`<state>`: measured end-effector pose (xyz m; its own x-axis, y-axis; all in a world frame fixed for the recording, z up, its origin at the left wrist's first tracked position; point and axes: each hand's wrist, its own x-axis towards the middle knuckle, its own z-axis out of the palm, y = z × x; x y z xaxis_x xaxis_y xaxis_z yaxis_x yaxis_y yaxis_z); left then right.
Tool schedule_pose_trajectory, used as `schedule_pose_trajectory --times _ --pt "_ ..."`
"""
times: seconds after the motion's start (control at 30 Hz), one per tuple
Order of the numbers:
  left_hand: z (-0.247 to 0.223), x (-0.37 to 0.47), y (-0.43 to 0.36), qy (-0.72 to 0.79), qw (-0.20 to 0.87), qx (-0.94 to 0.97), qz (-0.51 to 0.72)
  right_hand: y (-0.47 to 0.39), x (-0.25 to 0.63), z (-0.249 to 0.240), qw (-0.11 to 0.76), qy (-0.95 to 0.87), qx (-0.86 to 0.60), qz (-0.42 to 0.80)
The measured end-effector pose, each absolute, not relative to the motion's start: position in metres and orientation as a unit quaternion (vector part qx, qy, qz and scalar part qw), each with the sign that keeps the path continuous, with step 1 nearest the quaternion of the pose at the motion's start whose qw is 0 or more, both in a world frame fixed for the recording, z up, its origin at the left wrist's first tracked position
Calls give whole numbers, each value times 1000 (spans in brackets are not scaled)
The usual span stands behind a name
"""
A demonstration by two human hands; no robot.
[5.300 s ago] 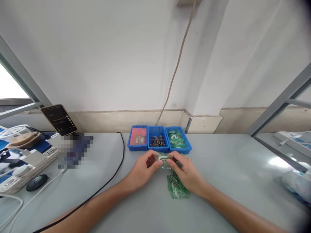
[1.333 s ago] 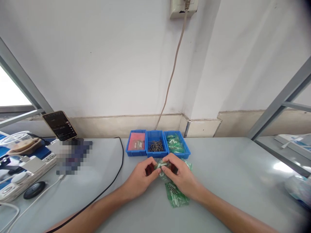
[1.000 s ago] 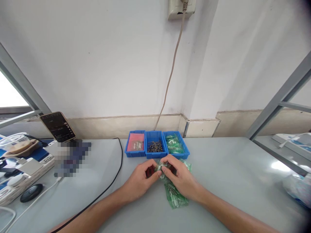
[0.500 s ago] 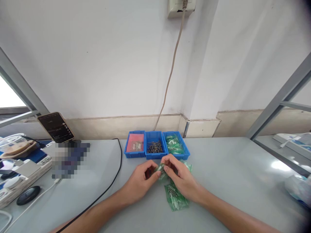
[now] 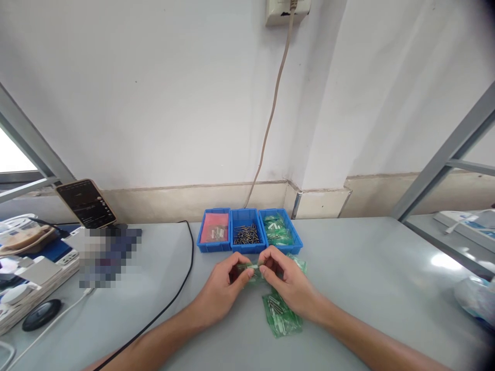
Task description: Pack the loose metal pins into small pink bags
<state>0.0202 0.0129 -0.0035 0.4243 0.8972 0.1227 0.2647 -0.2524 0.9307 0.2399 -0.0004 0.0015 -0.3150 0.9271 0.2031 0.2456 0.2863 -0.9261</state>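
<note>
Between my two hands is a small green plastic bag (image 5: pixel 254 275) with pale and metal pieces inside. My left hand (image 5: pixel 226 283) pinches its left side between thumb and fingers. The other edge is pinched by my right hand (image 5: pixel 288 281). Below my right hand, another green bag (image 5: pixel 281 317) lies on the table, holding screws and white plugs. Part of a further green bag (image 5: pixel 300 264) shows behind my right hand. Just beyond my hands stands a blue bin of loose screws (image 5: pixel 247 234).
A blue bin with a pink bag (image 5: pixel 215 219) stands left of the screws; a blue bin of green bags (image 5: pixel 278 232) stands right. A black cable (image 5: pixel 181 286) crosses the table and my left forearm. At left are a phone on a stand (image 5: pixel 87 203) and a black mouse (image 5: pixel 42 314).
My hands have drawn slightly apart, and the bag between them is stretched flatter. The view has shifted a little; the bins and the bag on the table stay put.
</note>
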Motion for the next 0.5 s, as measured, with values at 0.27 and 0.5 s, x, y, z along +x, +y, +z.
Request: schedule_pose_trajectory --times 0.27,0.5 --pt "-3 21 14 413 476 686 363 -1 240 2 408 -692 -436 405" --pt "-1 22 14 411 470 689 368 2 241 2 409 -689 -433 412"
